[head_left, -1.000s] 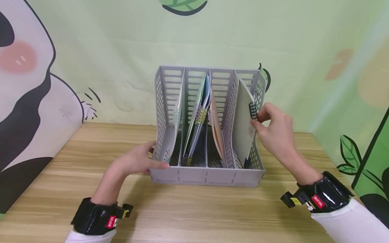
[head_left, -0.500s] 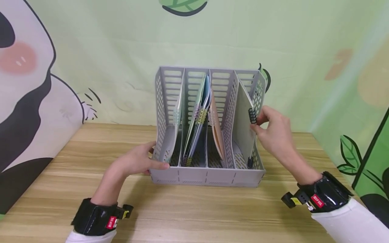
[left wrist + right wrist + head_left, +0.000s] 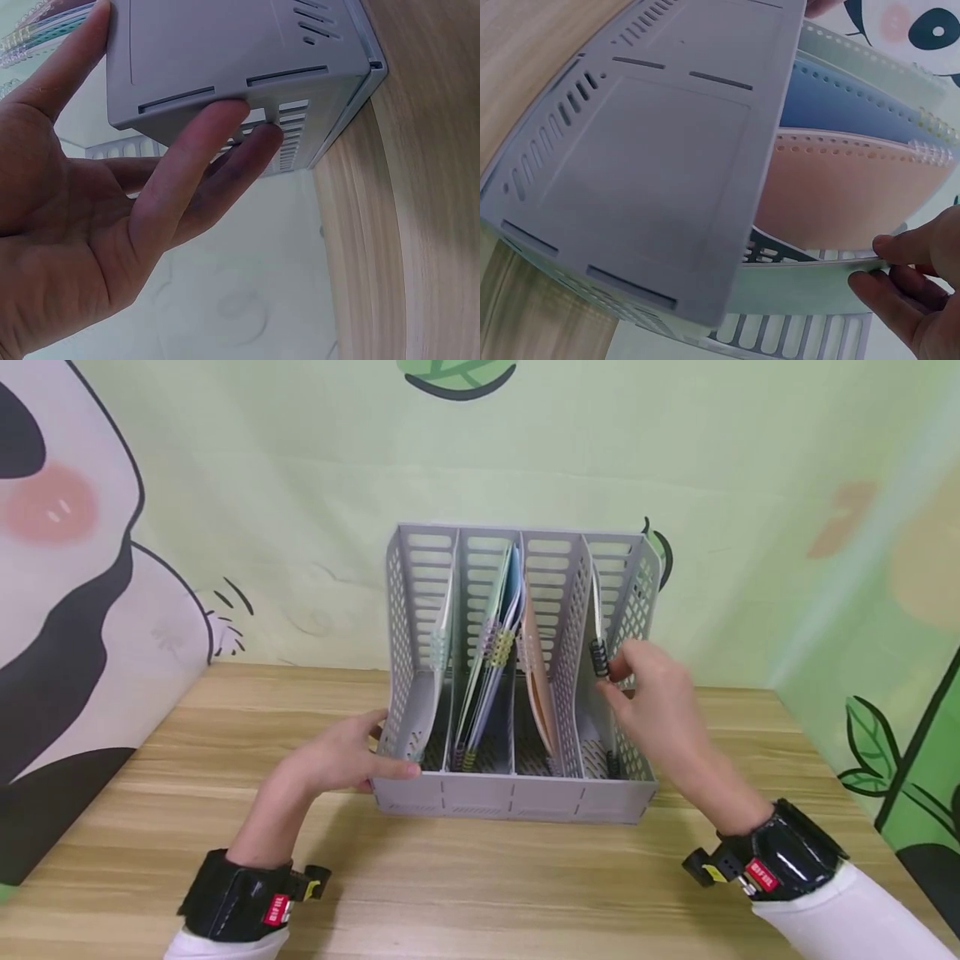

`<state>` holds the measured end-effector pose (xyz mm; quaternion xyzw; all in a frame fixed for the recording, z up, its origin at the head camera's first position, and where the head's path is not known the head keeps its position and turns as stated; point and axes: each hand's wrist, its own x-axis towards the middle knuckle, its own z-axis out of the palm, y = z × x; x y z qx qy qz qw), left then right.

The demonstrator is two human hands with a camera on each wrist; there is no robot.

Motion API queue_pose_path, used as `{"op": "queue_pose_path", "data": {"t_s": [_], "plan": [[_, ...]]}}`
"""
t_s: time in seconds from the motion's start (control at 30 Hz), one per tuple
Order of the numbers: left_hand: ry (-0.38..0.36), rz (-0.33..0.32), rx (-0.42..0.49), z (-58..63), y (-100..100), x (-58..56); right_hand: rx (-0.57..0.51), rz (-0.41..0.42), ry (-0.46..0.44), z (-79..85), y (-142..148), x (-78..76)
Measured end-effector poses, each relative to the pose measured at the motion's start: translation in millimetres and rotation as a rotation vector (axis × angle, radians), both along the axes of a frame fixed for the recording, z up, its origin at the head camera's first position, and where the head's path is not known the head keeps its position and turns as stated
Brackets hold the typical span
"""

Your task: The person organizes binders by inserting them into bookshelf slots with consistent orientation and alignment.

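Note:
A grey four-slot file organizer (image 3: 513, 797) stands on the wooden table. My left hand (image 3: 341, 756) grips its front left corner, thumb over the front rim and fingers at the side wall. In the rightmost slot, a thin spiral notebook (image 3: 598, 657) with black coils stands upright, leaning toward the divider at its left. The thumb and fingertips of my right hand (image 3: 656, 697) pinch its front edge by the upper coil. The right wrist view shows the pale cover of the notebook (image 3: 802, 289) beneath the pinching fingers.
A pale notebook (image 3: 438, 652) stands in the leftmost slot. Green and blue notebooks (image 3: 504, 610) share the second slot, and a peach notebook (image 3: 536, 672) leans in the third. Behind the table hangs a printed green backdrop (image 3: 300, 485).
My right hand has moved left and slightly down, swinging the notebook's coiled edge from the slot's right side toward the divider. The left hand has stayed on the organizer's corner.

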<state>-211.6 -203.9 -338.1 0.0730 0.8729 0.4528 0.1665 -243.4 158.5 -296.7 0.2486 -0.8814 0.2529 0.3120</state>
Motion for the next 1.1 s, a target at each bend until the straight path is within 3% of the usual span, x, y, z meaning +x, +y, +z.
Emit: {"op": "queue_pose_path", "data": {"t_s": [0.33,0.63,0.9,1.1], "plan": [[0.0,-0.021,0.012,0.8,0,0.5,-0.064,0.018,-0.029,-5.4,-2,5.1],[-0.006,-0.029,0.014,1.7,-4,0.2,-0.035,0.023,-0.06,-13.4,9,11.3],[0.001,-0.016,0.002,0.3,-9,-0.2,-0.006,-0.009,-0.073,-27.6,28,16.9],[0.014,-0.022,-0.003,-0.7,-11,-1.0,-0.026,-0.044,-0.154,-41.0,51,20.9]]}}
